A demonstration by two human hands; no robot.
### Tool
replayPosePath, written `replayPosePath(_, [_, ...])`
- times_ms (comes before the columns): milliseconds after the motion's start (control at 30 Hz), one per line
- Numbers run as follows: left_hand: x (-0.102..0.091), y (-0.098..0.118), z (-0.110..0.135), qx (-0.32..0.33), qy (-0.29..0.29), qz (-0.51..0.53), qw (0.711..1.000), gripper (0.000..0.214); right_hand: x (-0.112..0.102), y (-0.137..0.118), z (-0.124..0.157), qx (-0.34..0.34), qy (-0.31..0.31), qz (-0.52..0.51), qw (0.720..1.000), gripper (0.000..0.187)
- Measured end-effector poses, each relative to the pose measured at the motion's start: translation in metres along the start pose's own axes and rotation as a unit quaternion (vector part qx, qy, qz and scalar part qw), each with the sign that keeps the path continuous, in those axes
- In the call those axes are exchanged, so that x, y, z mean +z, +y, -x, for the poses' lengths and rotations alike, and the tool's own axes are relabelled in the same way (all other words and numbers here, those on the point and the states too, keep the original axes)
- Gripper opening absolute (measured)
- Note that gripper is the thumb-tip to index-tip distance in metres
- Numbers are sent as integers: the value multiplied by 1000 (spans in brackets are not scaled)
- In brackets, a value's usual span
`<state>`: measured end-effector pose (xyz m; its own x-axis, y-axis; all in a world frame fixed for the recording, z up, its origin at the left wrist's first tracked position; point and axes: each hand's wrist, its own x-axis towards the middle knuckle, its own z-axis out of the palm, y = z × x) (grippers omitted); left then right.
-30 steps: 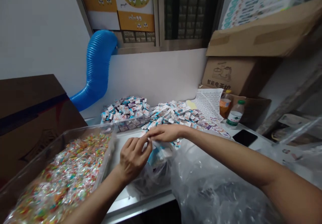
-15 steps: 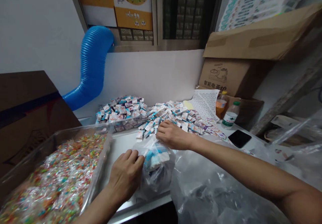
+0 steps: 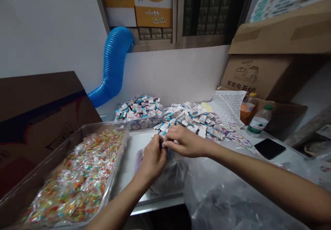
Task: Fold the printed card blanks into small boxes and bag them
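My left hand (image 3: 153, 157) and my right hand (image 3: 184, 141) meet fingertip to fingertip over a small clear plastic bag (image 3: 169, 173) on the white table (image 3: 134, 147). Both hands are closed in a pinch at the bag's top; what sits between the fingers is too small to name. Blue and white shows through the bag below the hands. Just beyond my right hand lies a loose pile of small blue-and-white boxes (image 3: 191, 118).
A clear bin of colourful wrapped candies (image 3: 74, 178) fills the left. A second tray of small boxes (image 3: 139, 111) stands behind. Bottles (image 3: 257, 121), a black phone (image 3: 270, 148), cardboard boxes (image 3: 258, 75), a blue hose (image 3: 111, 64) and a large crumpled plastic bag (image 3: 227, 202) surround the spot.
My left hand rose from the bag's side to meet the right hand at the bag's top. My right hand drew back from the box pile. The view shifted, so the scene sits further right.
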<state>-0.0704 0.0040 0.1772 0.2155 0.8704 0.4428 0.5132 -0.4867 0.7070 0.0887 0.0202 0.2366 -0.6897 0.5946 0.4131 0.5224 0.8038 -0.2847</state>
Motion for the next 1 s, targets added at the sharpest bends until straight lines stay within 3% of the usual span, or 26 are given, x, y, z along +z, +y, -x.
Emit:
replayPosePath(100, [-4,2,2,16,-32,13,999,9,-2,6,-2,9,20,-58,998,19])
replayPosePath(233, [-7,2,3,14,-29,37,999,12,0,14,-5,-22,-22,-58,998,24])
replayPosePath(333, [-7,-3,1,-39,-29,139,989,16,7,10,-3,38,8,-28,999,19])
replayPosePath(500, [-4,-13,-4,-169,-49,411,895,28,18,-6,8,241,41,-118,962,17])
replayPosePath(600, [-3,-14,-4,-200,-40,458,865,30,21,-9,14,228,40,-141,963,18])
replayPosePath(733, [-6,-10,-6,-214,-30,438,872,32,23,-2,16,198,85,-204,955,31])
replayPosePath(833, [-11,-8,-9,-216,-50,411,884,33,25,3,17,124,83,-167,975,48])
replayPosePath(900, [-16,-8,-11,-202,-69,373,903,31,26,6,18,61,54,-98,992,44])
replayPosePath(1000, [-21,-7,-13,-136,-96,265,950,23,28,8,20,36,44,-25,998,34])
